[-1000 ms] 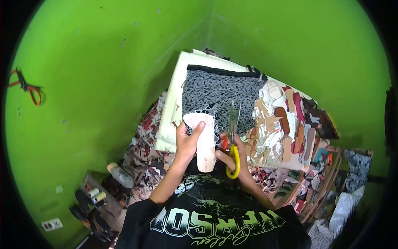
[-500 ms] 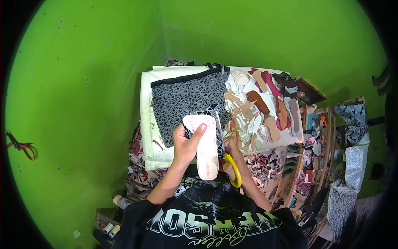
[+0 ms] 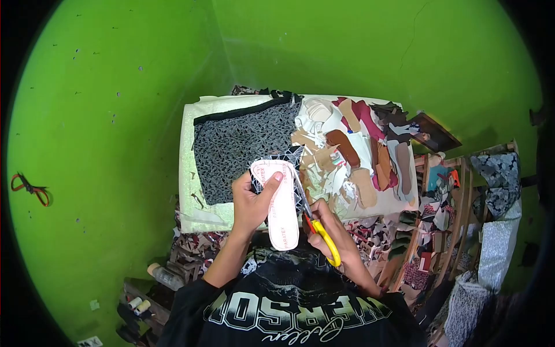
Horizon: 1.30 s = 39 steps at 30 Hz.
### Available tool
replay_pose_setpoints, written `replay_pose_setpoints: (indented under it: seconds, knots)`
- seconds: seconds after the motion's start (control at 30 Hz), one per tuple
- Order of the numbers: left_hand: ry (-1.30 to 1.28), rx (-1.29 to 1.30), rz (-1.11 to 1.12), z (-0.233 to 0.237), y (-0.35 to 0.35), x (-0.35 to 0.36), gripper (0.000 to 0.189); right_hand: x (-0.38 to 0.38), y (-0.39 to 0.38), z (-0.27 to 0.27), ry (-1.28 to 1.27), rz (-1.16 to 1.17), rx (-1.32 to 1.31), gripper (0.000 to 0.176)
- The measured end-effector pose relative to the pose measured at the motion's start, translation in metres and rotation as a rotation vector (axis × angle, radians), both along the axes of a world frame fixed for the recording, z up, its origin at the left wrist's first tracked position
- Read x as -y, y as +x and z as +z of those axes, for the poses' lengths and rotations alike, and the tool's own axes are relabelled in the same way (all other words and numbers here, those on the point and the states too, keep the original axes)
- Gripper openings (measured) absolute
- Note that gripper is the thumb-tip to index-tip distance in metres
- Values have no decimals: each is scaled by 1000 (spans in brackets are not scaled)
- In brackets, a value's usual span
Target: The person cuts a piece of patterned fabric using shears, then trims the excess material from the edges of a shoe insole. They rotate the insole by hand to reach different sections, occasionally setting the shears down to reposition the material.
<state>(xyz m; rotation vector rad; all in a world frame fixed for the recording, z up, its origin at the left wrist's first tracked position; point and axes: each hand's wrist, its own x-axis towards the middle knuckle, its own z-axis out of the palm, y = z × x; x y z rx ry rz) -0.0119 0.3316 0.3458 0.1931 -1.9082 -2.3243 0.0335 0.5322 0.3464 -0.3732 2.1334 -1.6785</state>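
My left hand is closed on a white insole with red "PARATEX" print, its thumb pressed on the upper face. Behind the insole lies a piece of black-and-white patterned fabric, whose edge sticks out past the outline. Yellow-handled scissors are gripped in my right hand, and their blades point up along the right edge of the insole. Whether the blades are fully closed is hard to make out.
A white-covered table carries a grey-black patterned cloth and several cut scraps, among them a brown sole-shaped piece. Wooden racks with scraps stand at right. Red-handled snips hang on the green wall.
The scissors have swung up, so their blades now show beside the insole's right edge. My right hand has turned and moved slightly right. The view has shifted a little.
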Motion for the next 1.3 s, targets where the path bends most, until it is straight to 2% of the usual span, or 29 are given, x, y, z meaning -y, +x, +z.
replay_pose_setpoints:
  seconds: [0.1,0.13,0.3,0.37,0.53,0.6,0.67,0.73,0.8,0.87,0.97,1.07,1.17,1.2,1.27,1.3]
  knots:
    - [-32,12,48,4,-3,-32,12,-32,-12,7,-27,83,115,79]
    - [-45,16,63,2,-3,-41,12,-42,-12,4,-56,91,155,87]
    - [-2,27,150,3,-4,-76,12,-73,-26,20,-99,163,193,99]
    - [93,40,185,0,-3,-84,12,-81,-24,19,-97,129,166,91]
    - [185,93,195,4,1,-86,12,-84,-12,13,34,108,-135,67]
    - [230,110,189,7,0,-87,12,-77,-9,19,56,86,-137,58]
    - [248,130,115,8,0,-84,13,-68,-11,26,-71,63,53,56]
    - [241,133,58,8,2,-85,13,-63,-4,15,-107,13,112,61]
    - [286,147,23,6,5,-87,13,-57,4,0,-97,-39,63,70]
    - [308,133,-10,-2,6,-82,13,-50,9,-2,-67,-79,46,85]
    - [423,180,-59,-1,9,-74,15,-38,21,0,-66,-125,43,78]
    - [435,210,-134,5,8,-59,17,-31,21,-2,-24,-144,-70,61]
    - [385,205,-286,4,3,-45,16,-23,22,19,-10,-196,-27,46]
    - [386,196,-314,5,2,-43,17,-15,21,27,16,-256,42,89]
    - [387,191,-372,8,0,-38,16,-19,26,30,-24,-210,30,50]
    - [389,184,-398,9,-2,-36,16,-22,27,31,-43,-184,20,38]
